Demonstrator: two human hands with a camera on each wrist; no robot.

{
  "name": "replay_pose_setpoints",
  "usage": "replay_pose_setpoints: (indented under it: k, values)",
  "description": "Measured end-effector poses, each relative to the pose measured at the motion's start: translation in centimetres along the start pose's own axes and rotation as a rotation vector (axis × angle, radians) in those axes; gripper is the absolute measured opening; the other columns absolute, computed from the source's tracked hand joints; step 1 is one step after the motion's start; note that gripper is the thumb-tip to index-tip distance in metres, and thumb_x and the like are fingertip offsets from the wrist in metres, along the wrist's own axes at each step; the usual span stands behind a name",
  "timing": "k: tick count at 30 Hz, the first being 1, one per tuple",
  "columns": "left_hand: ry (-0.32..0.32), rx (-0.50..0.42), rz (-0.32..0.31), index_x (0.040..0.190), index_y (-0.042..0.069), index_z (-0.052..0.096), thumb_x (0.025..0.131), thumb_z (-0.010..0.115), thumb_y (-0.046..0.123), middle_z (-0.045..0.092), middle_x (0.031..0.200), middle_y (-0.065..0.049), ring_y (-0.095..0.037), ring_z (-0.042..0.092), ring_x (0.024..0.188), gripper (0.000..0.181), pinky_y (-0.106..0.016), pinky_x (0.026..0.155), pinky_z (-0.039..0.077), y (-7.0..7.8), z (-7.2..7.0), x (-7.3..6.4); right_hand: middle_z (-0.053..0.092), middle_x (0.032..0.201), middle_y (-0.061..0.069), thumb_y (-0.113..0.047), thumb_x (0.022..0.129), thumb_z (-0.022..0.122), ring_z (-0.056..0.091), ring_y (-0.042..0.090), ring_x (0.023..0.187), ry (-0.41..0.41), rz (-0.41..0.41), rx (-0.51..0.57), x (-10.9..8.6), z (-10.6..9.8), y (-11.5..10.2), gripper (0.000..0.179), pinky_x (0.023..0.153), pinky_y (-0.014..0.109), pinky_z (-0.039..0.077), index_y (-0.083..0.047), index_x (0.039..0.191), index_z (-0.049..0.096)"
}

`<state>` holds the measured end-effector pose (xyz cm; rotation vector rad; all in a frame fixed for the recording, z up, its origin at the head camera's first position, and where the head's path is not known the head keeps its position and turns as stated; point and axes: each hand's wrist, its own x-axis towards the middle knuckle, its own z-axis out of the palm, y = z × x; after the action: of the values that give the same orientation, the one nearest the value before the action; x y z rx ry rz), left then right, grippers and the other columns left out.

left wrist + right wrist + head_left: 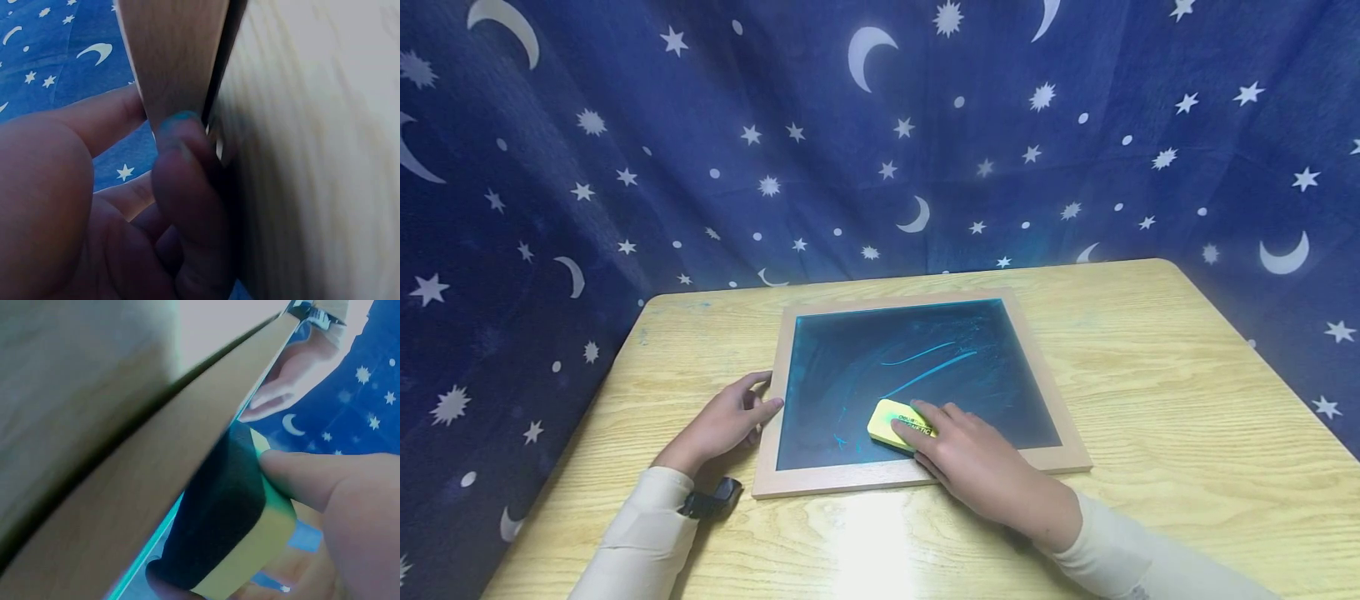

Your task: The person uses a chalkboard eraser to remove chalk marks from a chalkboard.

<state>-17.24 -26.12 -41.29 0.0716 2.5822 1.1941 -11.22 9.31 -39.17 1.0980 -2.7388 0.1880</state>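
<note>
A small chalkboard [835, 358] in a light wooden frame [1052, 392] lies on the table, with blue chalk lines [932, 373] and smudges on its dark surface. My right hand [977, 462] grips a yellow board eraser [889, 415], thumb on one side and fingers on the other. The black felt [219, 506] of the eraser faces down onto the board, near its front edge. At the left side of the frame, my left hand [726, 421] holds the wooden edge [175, 56] between thumb and curled fingers. One fingertip [182, 119] there carries a blue-green smear.
The wood-grained table [1187, 400] extends around the board, with faint blue marks [700, 305] at its far left. A dark blue curtain [820, 100] with moons and stars hangs behind and beside it. A black wrist device [711, 500] sits on the left sleeve.
</note>
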Motion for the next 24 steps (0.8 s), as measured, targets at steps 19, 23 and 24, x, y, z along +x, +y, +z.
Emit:
replay_pose_setpoints:
  k: [19, 23, 24]
  values:
    - [0.004, 0.009, 0.011, 0.154, 0.001, 0.03, 0.101, 0.061, 0.034, 0.055, 0.084, -0.007, -0.018, 0.056, 0.065, 0.07, -0.031, 0.055, 0.05, 0.1, 0.0, -0.1, 0.061, 0.127, 0.019, -0.017, 0.089, 0.077, 0.065, 0.034, 0.097, 0.052, 0.128, -0.05, -1.0, -0.6, 4.5, 0.047, 0.076, 0.045, 0.058, -0.017, 0.134, 0.063]
    - [0.004, 0.018, 0.013, 0.154, 0.001, 0.03, 0.101, 0.061, 0.034, 0.056, 0.083, -0.007, -0.018, 0.056, 0.065, 0.07, -0.031, 0.055, 0.049, 0.1, 0.0, -0.1, 0.062, 0.125, 0.022, -0.014, 0.089, 0.077, 0.065, 0.035, 0.096, 0.064, 0.136, -0.052, -1.4, -0.6, 5.9, 0.048, 0.078, 0.046, 0.058, -0.014, 0.134, 0.063]
    - [0.005, 0.018, 0.014, 0.154, 0.001, 0.03, 0.101, 0.061, 0.034, 0.056, 0.083, -0.007, -0.018, 0.056, 0.065, 0.07, -0.031, 0.056, 0.05, 0.1, 0.0, -0.1, 0.062, 0.125, 0.022, -0.014, 0.089, 0.077, 0.065, 0.035, 0.096, 0.065, 0.139, -0.051, -1.5, -0.6, 6.2, 0.048, 0.078, 0.046, 0.058, -0.014, 0.134, 0.063]
